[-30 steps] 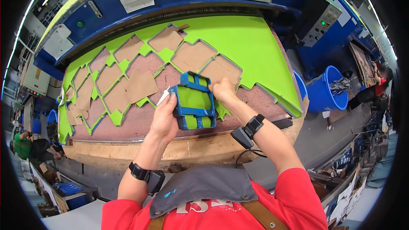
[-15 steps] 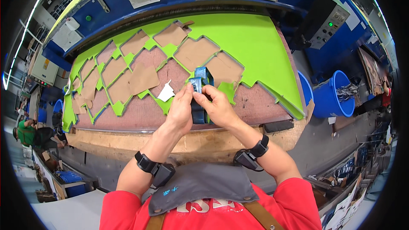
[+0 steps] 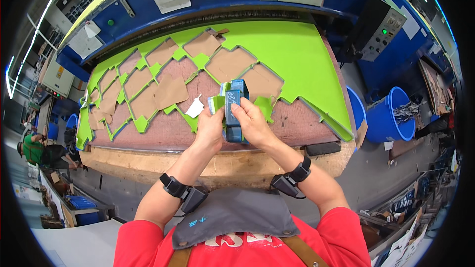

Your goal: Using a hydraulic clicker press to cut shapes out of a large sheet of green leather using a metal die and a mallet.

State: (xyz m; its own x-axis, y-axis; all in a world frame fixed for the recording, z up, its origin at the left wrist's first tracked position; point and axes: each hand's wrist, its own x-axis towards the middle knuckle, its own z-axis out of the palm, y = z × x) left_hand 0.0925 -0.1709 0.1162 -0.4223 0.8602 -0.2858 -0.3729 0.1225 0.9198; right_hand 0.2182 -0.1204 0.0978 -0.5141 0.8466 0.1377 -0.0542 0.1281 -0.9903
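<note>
My right hand [image 3: 253,122] is closed around a blue cutting die [image 3: 232,100], a band-like frame held on edge over the near middle of the cutting table. Beside it my left hand [image 3: 210,127] pinches green cut pieces [image 3: 216,104] with a pale edge, at the left side of the die. The die partly hides the fingertips of both hands. Under and beyond them lies a bright green sheet [image 3: 282,37], with several angular holes cut through its left and middle part. A small white scrap [image 3: 194,107] rests just left of my left hand.
Brown paper pieces [image 3: 170,92] lie in and over the holes. A dark block [image 3: 321,148] sits on the table's wooden front edge [image 3: 163,162]. Blue bins [image 3: 381,121] stand right of the table, below a control box [image 3: 378,34]. Far left, a person in green [image 3: 32,149] bends forward.
Green cut pieces now stick out left of the die, between it and my left hand. My left hand has moved slightly down and left; the die has turned a little.
</note>
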